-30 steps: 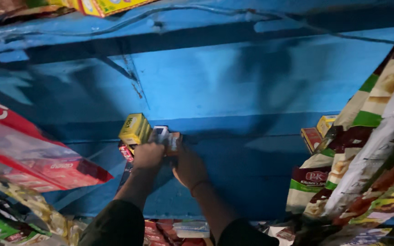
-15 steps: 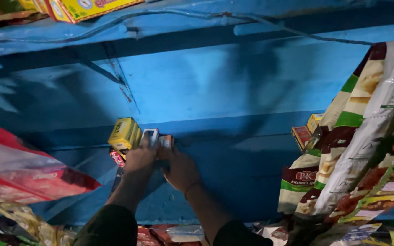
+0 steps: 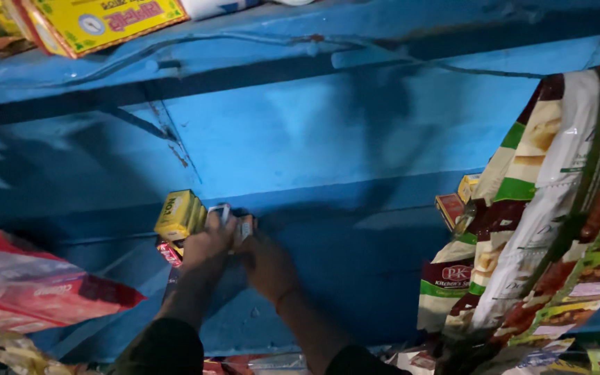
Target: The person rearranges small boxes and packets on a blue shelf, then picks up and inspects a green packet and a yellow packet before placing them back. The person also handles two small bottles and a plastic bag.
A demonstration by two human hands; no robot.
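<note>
Reaching up together against a blue painted shelf, both hands meet at a cluster of small boxes sitting on its narrow ledge. The left hand has its fingers curled and pressed together around a small pale box, which stands at the ledge just beside a yellow box. The right hand lies touching the left one, and its fingers close on a small reddish-brown box right next to the pale one; how tightly they grip cannot be told in the dim light. A small red packet shows just below the yellow box, at the left hand's outer side. Well apart toward the ledge's right end, hanging snack bags cover two more small boxes. A red plastic bag fills the lower left corner, and a yellow carton rests on the shelf above.
</note>
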